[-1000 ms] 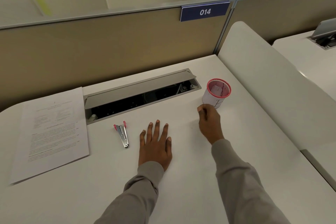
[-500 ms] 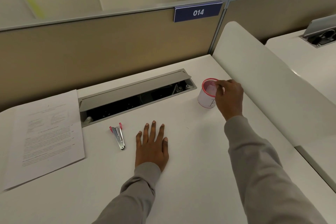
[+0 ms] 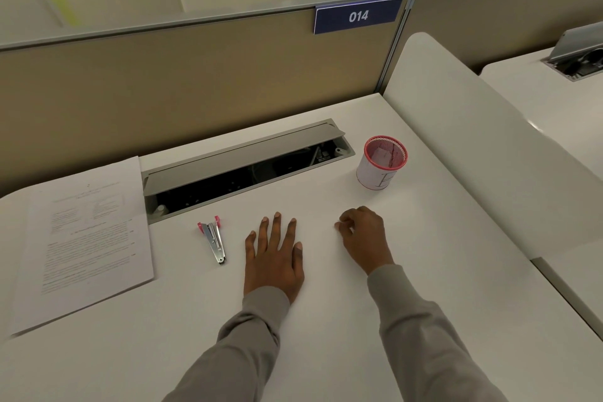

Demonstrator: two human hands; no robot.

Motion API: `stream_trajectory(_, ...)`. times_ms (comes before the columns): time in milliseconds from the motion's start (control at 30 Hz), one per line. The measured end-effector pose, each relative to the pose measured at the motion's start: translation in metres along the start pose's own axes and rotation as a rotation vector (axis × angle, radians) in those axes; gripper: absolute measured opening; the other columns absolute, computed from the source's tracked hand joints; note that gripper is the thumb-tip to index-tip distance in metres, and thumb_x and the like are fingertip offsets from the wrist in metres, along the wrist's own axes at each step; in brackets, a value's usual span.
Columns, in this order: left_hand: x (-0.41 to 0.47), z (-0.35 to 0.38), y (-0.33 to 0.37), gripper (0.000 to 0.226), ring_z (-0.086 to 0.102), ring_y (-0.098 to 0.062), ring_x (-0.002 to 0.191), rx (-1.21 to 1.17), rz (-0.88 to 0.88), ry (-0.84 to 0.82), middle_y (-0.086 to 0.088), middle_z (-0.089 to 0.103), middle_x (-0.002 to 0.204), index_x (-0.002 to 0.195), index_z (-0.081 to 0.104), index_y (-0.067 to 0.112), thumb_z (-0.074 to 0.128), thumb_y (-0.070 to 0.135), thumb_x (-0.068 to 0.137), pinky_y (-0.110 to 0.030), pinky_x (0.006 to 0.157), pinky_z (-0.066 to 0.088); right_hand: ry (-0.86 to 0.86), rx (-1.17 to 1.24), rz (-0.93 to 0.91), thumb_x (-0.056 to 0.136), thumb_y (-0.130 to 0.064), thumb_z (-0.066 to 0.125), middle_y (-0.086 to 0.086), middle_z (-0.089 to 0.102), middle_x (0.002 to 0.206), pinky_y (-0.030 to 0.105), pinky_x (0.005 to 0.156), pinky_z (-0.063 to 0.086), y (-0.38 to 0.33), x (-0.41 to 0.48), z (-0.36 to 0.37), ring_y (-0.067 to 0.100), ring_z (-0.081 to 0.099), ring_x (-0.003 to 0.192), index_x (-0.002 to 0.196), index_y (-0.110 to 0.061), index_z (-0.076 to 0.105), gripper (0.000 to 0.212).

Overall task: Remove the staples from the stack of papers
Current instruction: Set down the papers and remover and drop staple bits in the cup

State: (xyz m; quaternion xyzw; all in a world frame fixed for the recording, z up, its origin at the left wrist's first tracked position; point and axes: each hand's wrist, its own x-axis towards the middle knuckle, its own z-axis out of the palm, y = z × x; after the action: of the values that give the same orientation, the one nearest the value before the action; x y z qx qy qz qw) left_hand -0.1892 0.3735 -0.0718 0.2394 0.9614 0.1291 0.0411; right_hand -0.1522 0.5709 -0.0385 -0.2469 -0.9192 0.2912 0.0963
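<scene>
While the staple remover (image 3: 213, 240) lies untouched, left hand (image 3: 274, 258) rests flat right of it; right hand (image 3: 365, 235) beyond, curled, contents unclear. Papers (image 3: 88, 238) left of it: progress unreadable.

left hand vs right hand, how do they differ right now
The left hand lies flat on the desk, fingers straight and spread; the right hand has its fingers curled. The left hand is beside the staple remover, the right hand nearer the red-rimmed cup. Both wear grey sleeves.

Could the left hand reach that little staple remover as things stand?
Probably yes. The left hand lies flat on the desk just right of the staple remover, with only bare desk between them.
</scene>
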Motion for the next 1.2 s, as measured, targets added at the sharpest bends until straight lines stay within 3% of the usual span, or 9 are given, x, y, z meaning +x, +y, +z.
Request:
stream_trajectory(133, 0.000, 0.001, -0.001, 0.059, 0.003, -0.021, 0.155, -0.003, 0.001, 0.001, 0.002, 0.011, 0.168, 0.158, 0.017, 0.034, 0.012, 0.049, 0.102, -0.046, 0.124, 0.004, 0.010, -0.157, -0.044, 0.088, -0.003, 0.060, 0.012, 0.058, 0.078, 0.033, 0.064, 0.040, -0.006, -0.003, 0.004, 0.032, 0.054, 0.077, 0.078, -0.002, 0.065, 0.011)
stream_trajectory(267, 0.000, 0.001, 0.000, 0.058, 0.007, -0.022, 0.155, -0.005, 0.001, 0.010, 0.001, 0.015, 0.167, 0.158, 0.020, 0.033, 0.015, 0.048, 0.102, -0.047, 0.124, 0.007, 0.000, -0.481, -0.133, 0.068, 0.006, 0.067, 0.009, 0.050, 0.070, 0.030, 0.049, 0.029, -0.015, -0.010, 0.010, 0.026, 0.048, 0.057, 0.070, -0.010, 0.050, 0.024)
stream_trajectory(367, 0.000, 0.002, 0.000, 0.059, 0.002, -0.021, 0.155, -0.005, -0.001, -0.007, 0.002, 0.010, 0.168, 0.158, 0.015, 0.034, 0.012, 0.049, 0.102, -0.048, 0.124, 0.006, -0.028, -0.583, -0.183, 0.065, 0.006, 0.059, 0.008, 0.050, 0.072, 0.030, 0.050, 0.029, -0.014, -0.011, 0.012, 0.024, 0.047, 0.059, 0.074, -0.011, 0.050, 0.022)
stream_trajectory(500, 0.000, 0.000, 0.000, 0.058, 0.003, -0.021, 0.155, -0.012, -0.003, -0.004, 0.002, 0.010, 0.168, 0.158, 0.016, 0.034, 0.013, 0.049, 0.102, -0.047, 0.124, 0.005, -0.031, -0.382, -0.171, 0.083, 0.006, 0.046, 0.010, 0.047, 0.085, 0.033, 0.061, 0.035, -0.006, -0.001, 0.006, 0.028, 0.046, 0.071, 0.087, -0.007, 0.048, 0.014)
stream_trajectory(633, 0.000, 0.000, 0.000, 0.057, 0.004, -0.022, 0.155, -0.009, 0.003, -0.006, 0.002, 0.010, 0.168, 0.158, 0.017, 0.034, 0.016, 0.047, 0.103, -0.048, 0.124, 0.006, 0.125, -0.149, -0.242, 0.079, 0.022, 0.043, 0.017, 0.047, 0.088, 0.025, 0.067, 0.028, -0.012, 0.023, -0.032, 0.032, 0.047, 0.076, 0.088, 0.001, 0.050, 0.023)
stream_trajectory(733, 0.000, 0.000, -0.001, 0.057, 0.006, -0.023, 0.155, -0.001, 0.000, 0.003, 0.001, 0.011, 0.168, 0.158, 0.018, 0.034, 0.015, 0.047, 0.102, -0.048, 0.124, 0.008, 0.329, -0.100, -0.248, 0.092, 0.008, 0.045, 0.023, 0.050, 0.095, 0.037, 0.072, 0.040, -0.023, 0.048, -0.070, 0.034, 0.050, 0.082, 0.094, 0.004, 0.052, 0.008)
stream_trajectory(800, 0.000, 0.000, 0.000, 0.057, 0.007, -0.023, 0.155, -0.001, 0.001, 0.000, 0.001, 0.012, 0.168, 0.158, 0.019, 0.033, 0.015, 0.047, 0.102, -0.049, 0.124, 0.009, 0.382, -0.048, -0.141, 0.097, -0.002, 0.044, 0.021, 0.052, 0.105, 0.034, 0.074, 0.040, -0.028, 0.066, -0.093, 0.033, 0.051, 0.091, 0.102, 0.002, 0.052, 0.010)
stream_trajectory(967, -0.001, 0.001, -0.001, 0.058, 0.004, -0.022, 0.155, -0.016, -0.002, -0.001, 0.002, 0.011, 0.168, 0.158, 0.018, 0.034, 0.013, 0.048, 0.102, -0.048, 0.124, 0.006, 0.341, -0.136, -0.052, 0.093, -0.005, 0.049, 0.016, 0.063, 0.101, 0.027, 0.075, 0.035, -0.012, 0.098, -0.105, 0.033, 0.054, 0.097, 0.098, -0.002, 0.060, 0.012)
stream_trajectory(1200, 0.000, 0.002, 0.000, 0.057, 0.008, -0.022, 0.155, -0.004, -0.005, 0.008, 0.002, 0.015, 0.167, 0.158, 0.020, 0.034, 0.016, 0.048, 0.103, -0.046, 0.122, 0.004, 0.310, -0.085, 0.003, 0.085, -0.005, 0.061, 0.012, 0.070, 0.087, 0.026, 0.075, 0.038, -0.004, 0.100, -0.102, 0.031, 0.061, 0.088, 0.090, -0.009, 0.063, 0.006)
